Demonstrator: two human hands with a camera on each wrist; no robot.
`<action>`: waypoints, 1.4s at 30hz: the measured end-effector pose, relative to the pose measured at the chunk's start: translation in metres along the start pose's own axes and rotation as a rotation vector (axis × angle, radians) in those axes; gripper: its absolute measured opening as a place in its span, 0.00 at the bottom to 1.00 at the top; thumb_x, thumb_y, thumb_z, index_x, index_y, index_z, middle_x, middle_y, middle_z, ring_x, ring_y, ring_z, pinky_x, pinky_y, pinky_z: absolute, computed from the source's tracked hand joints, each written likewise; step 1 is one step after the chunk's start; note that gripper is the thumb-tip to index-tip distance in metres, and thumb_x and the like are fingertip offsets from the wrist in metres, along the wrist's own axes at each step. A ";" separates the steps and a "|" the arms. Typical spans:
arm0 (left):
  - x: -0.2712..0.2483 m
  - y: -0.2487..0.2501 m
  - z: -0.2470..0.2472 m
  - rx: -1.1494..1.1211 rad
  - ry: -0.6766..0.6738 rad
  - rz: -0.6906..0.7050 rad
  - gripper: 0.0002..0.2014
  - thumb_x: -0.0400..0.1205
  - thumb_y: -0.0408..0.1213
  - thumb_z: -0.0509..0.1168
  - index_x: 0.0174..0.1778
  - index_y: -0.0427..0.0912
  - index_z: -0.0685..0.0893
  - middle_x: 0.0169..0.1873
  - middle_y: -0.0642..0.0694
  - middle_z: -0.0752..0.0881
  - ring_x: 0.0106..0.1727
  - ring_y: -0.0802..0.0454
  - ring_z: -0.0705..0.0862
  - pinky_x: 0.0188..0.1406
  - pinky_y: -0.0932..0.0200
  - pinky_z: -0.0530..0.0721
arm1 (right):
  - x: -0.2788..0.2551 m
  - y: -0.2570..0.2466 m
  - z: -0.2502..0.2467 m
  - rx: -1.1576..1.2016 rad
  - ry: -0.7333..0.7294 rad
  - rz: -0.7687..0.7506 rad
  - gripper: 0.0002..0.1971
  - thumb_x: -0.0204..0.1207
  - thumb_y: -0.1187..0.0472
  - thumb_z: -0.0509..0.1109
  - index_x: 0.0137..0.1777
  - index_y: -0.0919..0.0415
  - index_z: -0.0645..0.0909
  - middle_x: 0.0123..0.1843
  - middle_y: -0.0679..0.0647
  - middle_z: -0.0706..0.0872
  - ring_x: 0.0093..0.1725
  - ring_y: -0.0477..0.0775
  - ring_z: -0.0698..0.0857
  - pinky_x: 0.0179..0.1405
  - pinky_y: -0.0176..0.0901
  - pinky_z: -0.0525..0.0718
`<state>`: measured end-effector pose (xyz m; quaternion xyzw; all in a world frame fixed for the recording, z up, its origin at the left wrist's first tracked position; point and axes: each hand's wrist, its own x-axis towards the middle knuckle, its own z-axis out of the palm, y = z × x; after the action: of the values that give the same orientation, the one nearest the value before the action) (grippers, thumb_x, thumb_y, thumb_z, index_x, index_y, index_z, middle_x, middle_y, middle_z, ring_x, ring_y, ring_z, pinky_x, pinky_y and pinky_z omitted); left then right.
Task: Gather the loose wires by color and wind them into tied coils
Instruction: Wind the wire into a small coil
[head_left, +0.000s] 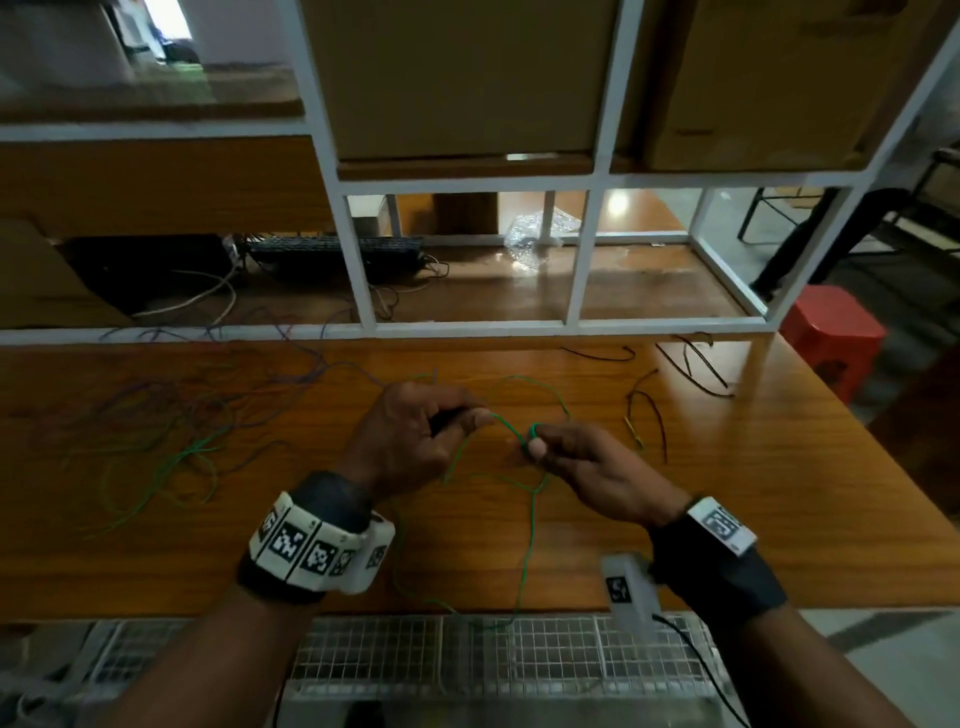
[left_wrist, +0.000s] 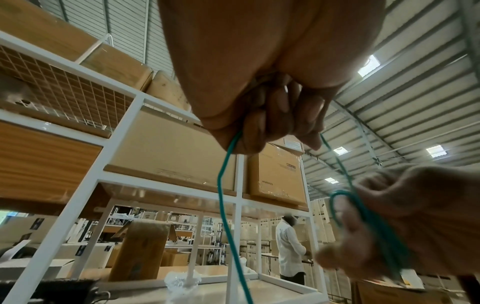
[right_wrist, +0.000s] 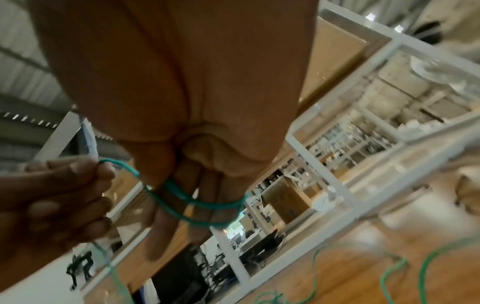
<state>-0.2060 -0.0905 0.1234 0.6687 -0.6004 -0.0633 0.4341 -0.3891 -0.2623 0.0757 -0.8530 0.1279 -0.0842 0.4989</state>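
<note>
A green wire (head_left: 531, 525) trails over the wooden table (head_left: 779, 493) and off its front edge. My left hand (head_left: 415, 431) pinches a stretch of it (left_wrist: 223, 176) above the table's middle. Just to the right, my right hand (head_left: 571, 457) has loops of the same wire (right_wrist: 197, 203) wound round its extended fingers (right_wrist: 166, 232), with the thumb pressed on them. In the left wrist view the wire runs from my curled fingers (left_wrist: 259, 131) over to the loops (left_wrist: 369, 222) on the right hand. Both hands are raised a little off the surface.
A tangle of purple and green wires (head_left: 171, 431) lies at the left of the table. Short black and yellow wires (head_left: 649, 410) lie at the right. A white frame shelf (head_left: 358, 270) with cardboard boxes stands behind. A red stool (head_left: 831, 338) stands off the right edge.
</note>
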 end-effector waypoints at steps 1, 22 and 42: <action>0.005 0.000 -0.005 0.002 0.020 -0.004 0.06 0.83 0.39 0.71 0.49 0.44 0.92 0.30 0.56 0.87 0.27 0.60 0.80 0.25 0.71 0.71 | -0.003 -0.004 0.002 0.112 -0.069 0.003 0.16 0.92 0.52 0.60 0.62 0.57 0.89 0.61 0.59 0.92 0.65 0.64 0.87 0.70 0.63 0.82; 0.026 -0.032 0.060 -0.639 -0.054 -0.348 0.05 0.81 0.45 0.73 0.42 0.51 0.93 0.22 0.47 0.79 0.20 0.55 0.71 0.20 0.64 0.67 | 0.018 -0.070 -0.004 1.501 0.207 -0.257 0.19 0.90 0.59 0.57 0.60 0.63 0.90 0.69 0.62 0.89 0.66 0.56 0.90 0.61 0.45 0.91; -0.003 -0.021 0.000 0.180 -0.090 -0.069 0.16 0.81 0.51 0.64 0.55 0.47 0.92 0.39 0.55 0.88 0.36 0.65 0.82 0.37 0.64 0.82 | 0.044 0.040 0.010 -0.421 0.376 -0.216 0.10 0.87 0.60 0.68 0.62 0.56 0.89 0.61 0.49 0.94 0.52 0.50 0.93 0.48 0.55 0.92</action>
<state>-0.1910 -0.0899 0.1084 0.7218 -0.5989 -0.0540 0.3425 -0.3497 -0.2855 0.0366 -0.9158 0.1412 -0.2647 0.2669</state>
